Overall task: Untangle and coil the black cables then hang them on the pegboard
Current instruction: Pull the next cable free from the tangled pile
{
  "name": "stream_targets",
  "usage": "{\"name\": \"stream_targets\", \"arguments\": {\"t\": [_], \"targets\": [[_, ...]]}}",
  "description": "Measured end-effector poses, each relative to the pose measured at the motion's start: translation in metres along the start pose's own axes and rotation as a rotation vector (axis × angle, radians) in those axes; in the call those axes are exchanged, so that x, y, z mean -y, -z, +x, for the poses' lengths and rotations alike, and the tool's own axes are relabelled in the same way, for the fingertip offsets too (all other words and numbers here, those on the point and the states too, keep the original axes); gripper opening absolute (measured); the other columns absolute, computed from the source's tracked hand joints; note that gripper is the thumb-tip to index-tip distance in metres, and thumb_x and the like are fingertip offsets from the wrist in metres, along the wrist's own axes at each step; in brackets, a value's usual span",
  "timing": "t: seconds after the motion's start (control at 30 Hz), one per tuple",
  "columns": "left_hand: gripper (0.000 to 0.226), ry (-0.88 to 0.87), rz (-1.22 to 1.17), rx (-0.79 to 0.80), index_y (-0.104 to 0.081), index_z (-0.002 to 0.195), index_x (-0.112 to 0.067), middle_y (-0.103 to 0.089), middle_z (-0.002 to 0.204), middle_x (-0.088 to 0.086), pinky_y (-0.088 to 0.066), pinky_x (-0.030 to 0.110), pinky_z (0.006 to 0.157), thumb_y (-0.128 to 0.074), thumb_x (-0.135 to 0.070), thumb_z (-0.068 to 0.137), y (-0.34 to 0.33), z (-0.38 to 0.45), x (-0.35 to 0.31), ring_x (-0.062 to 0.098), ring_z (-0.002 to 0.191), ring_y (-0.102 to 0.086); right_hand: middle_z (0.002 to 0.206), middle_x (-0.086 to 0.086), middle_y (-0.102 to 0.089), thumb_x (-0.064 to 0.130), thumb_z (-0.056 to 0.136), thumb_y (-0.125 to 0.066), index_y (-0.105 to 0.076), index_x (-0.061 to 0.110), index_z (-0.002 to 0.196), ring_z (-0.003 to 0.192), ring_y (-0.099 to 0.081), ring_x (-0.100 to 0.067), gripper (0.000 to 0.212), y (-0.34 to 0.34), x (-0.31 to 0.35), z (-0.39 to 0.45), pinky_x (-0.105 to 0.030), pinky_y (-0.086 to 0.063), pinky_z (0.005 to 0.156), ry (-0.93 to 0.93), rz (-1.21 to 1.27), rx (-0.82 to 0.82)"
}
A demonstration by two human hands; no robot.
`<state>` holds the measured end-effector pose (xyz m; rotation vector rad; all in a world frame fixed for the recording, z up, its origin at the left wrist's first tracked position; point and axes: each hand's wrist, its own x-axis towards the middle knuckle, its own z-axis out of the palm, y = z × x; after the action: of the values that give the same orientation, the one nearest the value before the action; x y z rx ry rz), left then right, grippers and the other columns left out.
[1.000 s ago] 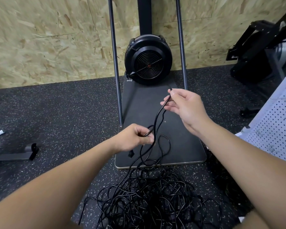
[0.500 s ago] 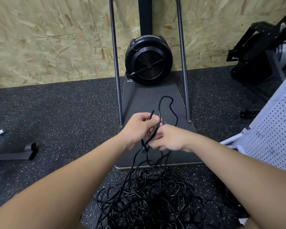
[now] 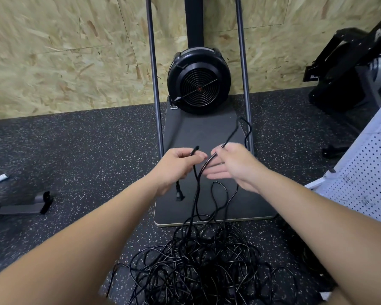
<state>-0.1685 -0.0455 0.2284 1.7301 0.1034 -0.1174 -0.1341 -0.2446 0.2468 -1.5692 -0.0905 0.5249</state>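
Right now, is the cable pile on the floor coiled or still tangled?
Tangled: the cable pile sprawls in loose, crossing loops. Only the strand gripped by the left hand and right hand is lifted clear.

Even, soft indoor light with faint shadows; wide-angle bending at the edges, and motion blur smears the right hand [image 3: 233, 166].

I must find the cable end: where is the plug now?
The plug hangs just below the left hand, over the dark base board, above the cable pile.
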Motion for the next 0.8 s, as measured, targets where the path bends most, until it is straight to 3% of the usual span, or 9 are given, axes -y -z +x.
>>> {"name": "stream_targets", "arguments": {"t": [0.1,0.2,0.33,0.43,0.6,0.7,0.8], "targets": [[0.019,0.026,0.051,0.067,-0.084,0.108,-0.017,-0.048,0.083,0.01,-0.024,0.033,0.059,-0.082,-0.032,0.096,0.001,-0.006,0.004,0.017,0.068,-0.034,0.098,-0.023,-0.081,0.017,0.119,-0.033,-0.055,0.002,0.125,0.087,-0.083,-0.037,0.027,0.014,0.013,0.003,-0.048,-0.069,0.074,0.062,0.152,-0.129],[0.016,0.067,0.138,0.144,-0.085,0.108,-0.015,-0.057,0.068,-0.003,-0.029,0.024,0.055,-0.085,-0.025,0.096,-0.002,-0.013,0.006,0.012,0.062,-0.041,0.098,-0.023,-0.081,0.017,0.119,-0.037,-0.058,0.004,0.122,0.086,-0.081,-0.036,0.025,0.027,0.02,0.008,-0.042,-0.068,0.074,0.111,0.303,-0.223],[0.009,0.029,0.18,0.196,-0.085,0.103,-0.011,-0.064,0.076,-0.003,-0.031,0.02,0.053,-0.085,-0.015,0.095,-0.006,-0.014,0.004,0.009,0.061,-0.041,0.1,-0.023,-0.082,0.027,0.119,-0.044,-0.063,0.001,0.119,0.095,-0.082,-0.035,0.032,0.036,0.021,0.012,-0.04,-0.066,0.08,0.114,0.44,-0.2],[0.012,0.021,0.146,0.135,-0.084,0.106,-0.008,-0.063,0.075,-0.004,-0.031,0.018,0.053,-0.085,-0.013,0.095,-0.007,-0.01,0.003,0.007,0.059,-0.041,0.108,-0.022,-0.081,0.032,0.116,-0.053,-0.067,-0.003,0.119,0.099,-0.082,-0.032,0.038,0.033,0.013,0.009,-0.043,-0.068,0.089,0.034,0.234,-0.107],[0.008,-0.033,0.026,0.004,-0.08,0.099,0.001,-0.063,0.068,-0.011,-0.035,0.011,0.053,-0.082,-0.005,0.095,-0.01,-0.005,0.0,0.003,0.056,-0.044,0.112,-0.017,-0.082,0.004,0.107,-0.061,-0.073,0.005,0.12,0.098,-0.083,-0.025,0.018,0.024,-0.01,0.005,-0.041,-0.066,0.094,-0.011,-0.278,0.098],[0.005,-0.04,-0.059,-0.06,-0.083,0.092,-0.013,-0.068,0.08,-0.008,-0.034,0.017,0.057,-0.087,-0.016,0.092,-0.01,-0.002,-0.005,0.008,0.062,-0.044,0.11,-0.01,-0.083,0.01,0.101,-0.071,-0.076,0.011,0.115,0.104,-0.081,-0.021,0.015,0.015,-0.022,0.001,-0.041,-0.065,0.099,-0.036,-0.49,0.23],[0.022,-0.066,-0.113,-0.13,-0.084,0.103,-0.007,-0.062,0.08,-0.006,-0.032,0.022,0.057,-0.09,-0.024,0.089,-0.012,0.0,-0.009,0.012,0.067,-0.041,0.115,-0.004,-0.081,0.02,0.098,-0.079,-0.078,0.017,0.118,0.114,-0.076,-0.02,0.02,0.002,-0.036,-0.005,-0.039,-0.064,0.101,-0.064,-0.577,0.331]]}}
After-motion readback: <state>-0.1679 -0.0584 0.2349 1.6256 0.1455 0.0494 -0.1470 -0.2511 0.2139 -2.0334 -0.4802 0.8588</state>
